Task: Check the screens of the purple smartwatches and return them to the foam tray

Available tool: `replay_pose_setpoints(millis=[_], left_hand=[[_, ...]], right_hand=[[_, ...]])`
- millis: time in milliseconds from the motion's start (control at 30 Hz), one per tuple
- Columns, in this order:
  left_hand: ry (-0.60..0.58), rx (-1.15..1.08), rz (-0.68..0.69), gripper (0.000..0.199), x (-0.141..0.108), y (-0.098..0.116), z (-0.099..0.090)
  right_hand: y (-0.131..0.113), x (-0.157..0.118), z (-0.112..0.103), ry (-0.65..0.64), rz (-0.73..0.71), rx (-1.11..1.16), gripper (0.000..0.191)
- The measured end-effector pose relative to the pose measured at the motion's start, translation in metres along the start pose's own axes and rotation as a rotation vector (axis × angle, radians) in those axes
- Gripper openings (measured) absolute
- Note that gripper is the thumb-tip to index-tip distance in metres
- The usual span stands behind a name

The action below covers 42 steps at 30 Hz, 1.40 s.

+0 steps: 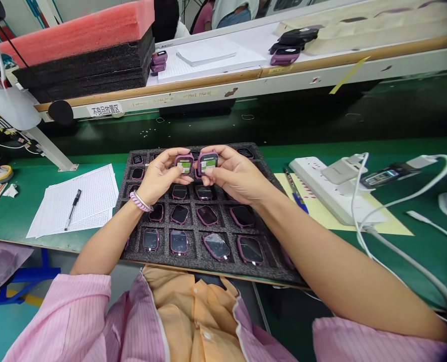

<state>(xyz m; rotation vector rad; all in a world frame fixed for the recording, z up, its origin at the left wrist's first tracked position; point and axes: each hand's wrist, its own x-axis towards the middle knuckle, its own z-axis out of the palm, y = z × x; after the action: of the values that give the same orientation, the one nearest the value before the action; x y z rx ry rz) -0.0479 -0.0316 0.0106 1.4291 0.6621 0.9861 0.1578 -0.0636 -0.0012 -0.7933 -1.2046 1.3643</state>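
My left hand (166, 173) pinches a purple smartwatch case (185, 164) whose face shows green and white. In my right hand (231, 171) is a second purple watch case (208, 162) with a similar lit face. The two are held side by side, over the far part of a black foam tray (223, 268). Rows of purple-rimmed watch cases with dark screens lie in the tray's square pockets, among them one at the front right (250, 250). My hands and forearms hide some of the back pockets.
A white power strip (317, 188) with chargers and cables lies at right. Gridded sheets (73, 201) and a black pen (73, 208) are at left. Behind runs a raised shelf (208, 85) bearing red and black foam blocks (84, 45), paper and more watches (286, 55).
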Motion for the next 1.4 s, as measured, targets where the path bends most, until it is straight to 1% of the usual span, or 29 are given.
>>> replay_pose_setpoints(millis=[100, 167, 367, 533, 733, 900, 1000, 1167, 1400], left_hand=[[-0.008, -0.047, -0.055, 0.046, -0.0014, 0.0021, 0.0005], [-0.018, -0.072, -0.067, 0.046, -0.0019, 0.0027, 0.0005], [-0.035, -0.077, -0.031, 0.047, -0.0016, -0.0012, 0.0004], [-0.044, -0.077, -0.037, 0.048, -0.0019, -0.0014, 0.0004], [-0.051, -0.056, -0.029, 0.049, -0.0024, -0.0002, 0.0011], [-0.014, -0.010, -0.038, 0.046, -0.0037, 0.0017, 0.0031], [-0.007, -0.022, -0.042, 0.046, -0.0042, 0.0035, 0.0036], [-0.013, -0.040, -0.045, 0.048, -0.0039, 0.0039, 0.0027], [-0.005, 0.033, -0.005, 0.051, -0.0027, 0.0010, 0.0042]], right_hand=[[0.0018, 0.0009, -0.0003, 0.009, 0.012, 0.064, 0.045], [0.0025, 0.0008, -0.0003, 0.004, 0.016, 0.079, 0.045], [0.0033, -0.0011, 0.0012, -0.003, -0.005, 0.011, 0.051], [0.0052, -0.0005, 0.0019, 0.014, -0.012, 0.010, 0.058], [0.0036, -0.0021, 0.0021, -0.011, -0.031, 0.009, 0.052], [0.0014, -0.0040, 0.0027, -0.026, -0.016, -0.010, 0.049], [0.0017, -0.0041, 0.0025, -0.030, -0.004, 0.005, 0.047], [0.0017, -0.0045, 0.0015, -0.036, 0.012, 0.013, 0.049], [0.0035, -0.0044, 0.0014, -0.024, -0.009, -0.011, 0.053]])
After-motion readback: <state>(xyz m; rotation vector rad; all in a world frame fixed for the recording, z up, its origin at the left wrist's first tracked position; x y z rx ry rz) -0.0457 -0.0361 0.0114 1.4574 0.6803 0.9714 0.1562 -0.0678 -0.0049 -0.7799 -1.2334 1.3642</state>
